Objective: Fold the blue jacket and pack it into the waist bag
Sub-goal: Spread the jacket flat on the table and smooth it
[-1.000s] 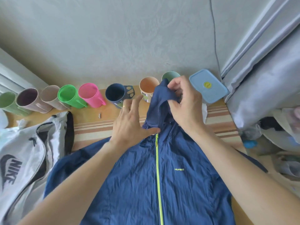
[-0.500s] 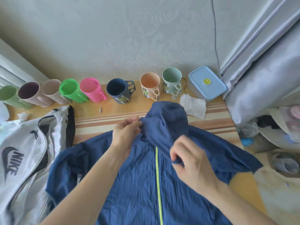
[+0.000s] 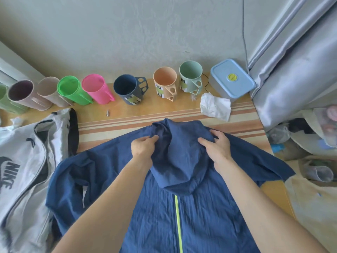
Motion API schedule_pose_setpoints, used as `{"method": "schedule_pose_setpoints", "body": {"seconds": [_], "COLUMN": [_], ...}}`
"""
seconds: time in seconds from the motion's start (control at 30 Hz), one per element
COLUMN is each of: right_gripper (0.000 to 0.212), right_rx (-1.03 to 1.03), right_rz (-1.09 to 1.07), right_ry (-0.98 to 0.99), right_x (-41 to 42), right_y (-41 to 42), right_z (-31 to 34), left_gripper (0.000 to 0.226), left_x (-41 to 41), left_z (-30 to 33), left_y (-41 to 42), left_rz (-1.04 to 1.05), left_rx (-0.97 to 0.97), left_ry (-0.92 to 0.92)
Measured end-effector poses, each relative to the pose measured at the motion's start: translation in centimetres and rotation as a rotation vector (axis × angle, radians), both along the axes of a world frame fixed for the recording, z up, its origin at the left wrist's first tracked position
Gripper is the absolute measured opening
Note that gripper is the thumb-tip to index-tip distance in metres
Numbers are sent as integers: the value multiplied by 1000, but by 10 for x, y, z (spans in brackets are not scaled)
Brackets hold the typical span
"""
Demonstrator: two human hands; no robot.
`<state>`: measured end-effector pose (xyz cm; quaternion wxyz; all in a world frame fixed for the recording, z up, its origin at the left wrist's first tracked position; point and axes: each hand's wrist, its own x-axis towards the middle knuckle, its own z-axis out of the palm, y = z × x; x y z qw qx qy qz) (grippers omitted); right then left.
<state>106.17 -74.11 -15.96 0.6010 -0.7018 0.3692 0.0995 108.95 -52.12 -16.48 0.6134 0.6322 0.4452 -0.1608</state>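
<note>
Blue jacket (image 3: 182, 212): spread front-up on the table (image 3: 138, 114), yellow-green zipper (image 3: 177, 216) down the middle.
Hood (image 3: 179, 161): folded down over the chest, covering the zipper's top.
Left hand (image 3: 143, 147): pinching fabric at the hood's left edge.
Right hand (image 3: 216, 145): fingers curled, gripping the hood's right edge.
Waist bag (image 3: 23, 161): grey, lying at the left, touching the jacket's sleeve.
Back row: cups (image 3: 96, 90), lidded blue box (image 3: 232, 78), crumpled tissue (image 3: 215, 106).
</note>
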Motion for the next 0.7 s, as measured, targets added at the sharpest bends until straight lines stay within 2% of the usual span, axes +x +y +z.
{"method": "schedule_pose_setpoints", "body": {"seconds": [0.13, 0.2, 0.27, 0.33, 0.4, 0.47, 0.5, 0.57, 0.63, 0.7], "right_gripper": [36, 31, 28, 35, 43, 51, 56, 65, 68, 64], "right_rx": [-107, -173, -319, -615, -849, -955, -985, -1010, -986, -893], "right_rz": [14, 60, 123, 241, 438, 722, 857, 1045, 1087, 968], "right_ry": [-95, -58, -75, -257, -464, -516, -466, -324, -283, -326], "right_x": [-20, -34, -47, -55, -58, -64, -66, -71, -73, -74], "right_y": [-4, -8, -10, -6, 5, 19, 24, 29, 28, 20], "right_z": [-6, -12, -16, -15, -15, -26, -37, -61, -74, -69], "left_gripper": [35, 30, 26, 30, 34, 43, 50, 60, 64, 64], "left_x": [-11, -23, -35, -46, -60, -71, -75, -79, -81, -81], "left_z": [-8, -13, -14, -11, -2, -7, -16, -44, -61, -63], "left_y": [33, 46, 49, 40, 25, 6, 0, 1, 8, 7], "left_rz": [348, 372, 286, 53, -321, -832, -1082, -1388, -1473, -1485], "left_rx": [-330, -298, -78, 395, 824, 1011, 1049, 1110, 1140, 1148], "left_ry": [-22, 4, 14, -117, -521, -885, -914, -762, -628, -588]}}
